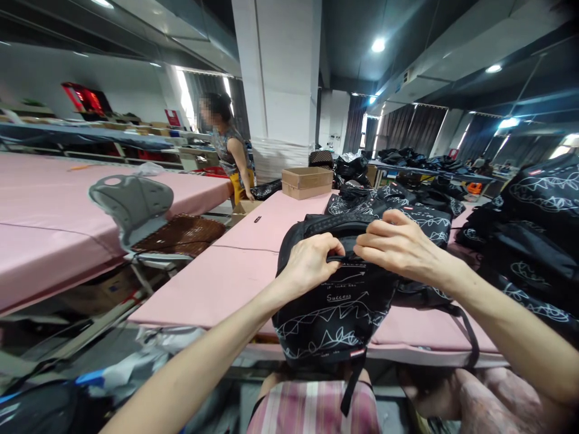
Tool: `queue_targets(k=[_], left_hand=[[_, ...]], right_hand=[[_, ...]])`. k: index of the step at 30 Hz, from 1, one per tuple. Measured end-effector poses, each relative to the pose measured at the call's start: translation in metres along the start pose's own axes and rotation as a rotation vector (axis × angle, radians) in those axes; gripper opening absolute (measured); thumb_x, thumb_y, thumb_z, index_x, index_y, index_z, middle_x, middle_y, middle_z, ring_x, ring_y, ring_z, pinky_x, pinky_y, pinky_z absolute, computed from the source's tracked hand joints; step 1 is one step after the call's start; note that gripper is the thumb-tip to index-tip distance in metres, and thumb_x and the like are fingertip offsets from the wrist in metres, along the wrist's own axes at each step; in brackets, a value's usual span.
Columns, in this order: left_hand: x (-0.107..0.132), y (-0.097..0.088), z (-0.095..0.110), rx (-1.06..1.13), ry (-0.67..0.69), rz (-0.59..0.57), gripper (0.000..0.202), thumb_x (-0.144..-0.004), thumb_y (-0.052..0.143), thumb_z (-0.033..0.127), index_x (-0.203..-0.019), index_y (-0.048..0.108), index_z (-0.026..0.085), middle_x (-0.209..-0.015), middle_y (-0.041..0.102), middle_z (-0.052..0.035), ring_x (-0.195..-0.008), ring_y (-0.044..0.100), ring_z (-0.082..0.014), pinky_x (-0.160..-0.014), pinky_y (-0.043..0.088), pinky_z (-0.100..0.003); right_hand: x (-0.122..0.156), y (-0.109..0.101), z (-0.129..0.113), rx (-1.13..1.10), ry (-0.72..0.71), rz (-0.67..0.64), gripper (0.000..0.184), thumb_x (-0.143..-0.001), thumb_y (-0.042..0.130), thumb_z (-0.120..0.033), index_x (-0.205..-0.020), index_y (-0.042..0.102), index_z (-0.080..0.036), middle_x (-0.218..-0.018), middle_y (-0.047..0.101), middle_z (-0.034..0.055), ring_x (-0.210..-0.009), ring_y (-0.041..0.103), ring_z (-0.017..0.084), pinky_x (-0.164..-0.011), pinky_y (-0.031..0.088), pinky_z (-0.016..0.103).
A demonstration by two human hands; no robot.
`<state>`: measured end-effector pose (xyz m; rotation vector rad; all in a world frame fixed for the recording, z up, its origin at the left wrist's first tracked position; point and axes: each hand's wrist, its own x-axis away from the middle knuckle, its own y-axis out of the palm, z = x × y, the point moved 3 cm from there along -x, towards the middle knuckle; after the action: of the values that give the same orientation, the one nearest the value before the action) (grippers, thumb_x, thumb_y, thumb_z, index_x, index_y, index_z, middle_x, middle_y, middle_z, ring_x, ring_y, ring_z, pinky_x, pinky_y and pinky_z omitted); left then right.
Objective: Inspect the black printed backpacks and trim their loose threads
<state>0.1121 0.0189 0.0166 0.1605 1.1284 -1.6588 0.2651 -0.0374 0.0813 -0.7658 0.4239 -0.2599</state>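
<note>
- A black backpack (335, 313) with white scribbles and the word "Success" stood roughly upright at the near edge of the pink desk (239, 265), its lower end just above the plaid cloth (316, 407) on the person's lap.
- The left hand (314, 259) pinched the edge of the backpack's upper opening between thumb and fingers.
- The right hand (393, 244) was narrow, its fingers curled in at the same opening, near the left; whether it gripped the cloth could not be made out.
- A loose strap (351, 392) hung from the backpack's bottom.
- Other black bags (429, 223) lay behind it on the desk, and a tall pile (538, 241) rose at the right.
- A cardboard box (307, 184) sat at the desk's far end.
- A grey chair (136, 199) stood to the left; beyond it was a co-worker (230, 150).
</note>
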Motion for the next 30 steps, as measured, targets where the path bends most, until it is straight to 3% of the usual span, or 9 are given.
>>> queue_targets(k=[4,12,20,30], left_hand=[[-0.001,0.0,-0.001,-0.026,-0.022,-0.015,0.017,-0.061,0.066,0.01,-0.072,0.065,0.022,-0.074,0.063,0.0013,-0.067,0.053,-0.0154,-0.061,0.035,-0.025],[0.0,-0.001,-0.001,-0.126,-0.04,-0.086,0.013,-0.067,0.062,0.012,-0.077,0.064,0.021,-0.081,0.064,0.0013,-0.075,0.056,-0.0157,-0.066,0.039,-0.026],[0.0,-0.001,0.001,-0.136,-0.068,-0.097,0.012,-0.067,0.062,0.012,-0.077,0.064,0.019,-0.08,0.063,0.0014,-0.075,0.055,-0.0148,-0.068,0.041,-0.026],[0.001,0.0,0.001,-0.145,-0.042,-0.09,0.012,-0.068,0.061,0.013,-0.079,0.063,0.02,-0.08,0.063,0.001,-0.076,0.056,-0.0151,-0.068,0.041,-0.027]], right_hand=[[-0.01,0.001,0.009,-0.047,-0.011,-0.07,0.031,-0.096,0.036,-0.021,-0.079,0.062,-0.023,-0.08,0.066,-0.0005,-0.076,0.048,0.015,-0.071,0.03,0.033],[0.034,0.024,0.02,-0.276,0.305,0.197,0.011,-0.086,0.057,-0.028,-0.088,0.064,-0.02,-0.084,0.069,0.0019,-0.075,0.051,0.015,-0.07,0.032,0.03],[0.026,0.026,0.004,-0.153,0.198,0.217,0.015,-0.088,0.053,-0.028,-0.092,0.065,-0.02,-0.09,0.07,0.0035,-0.077,0.051,0.016,-0.07,0.03,0.032],[0.022,0.021,0.009,-0.147,0.174,0.164,0.016,-0.089,0.052,-0.028,-0.092,0.065,-0.02,-0.089,0.069,0.003,-0.078,0.05,0.016,-0.07,0.028,0.031]])
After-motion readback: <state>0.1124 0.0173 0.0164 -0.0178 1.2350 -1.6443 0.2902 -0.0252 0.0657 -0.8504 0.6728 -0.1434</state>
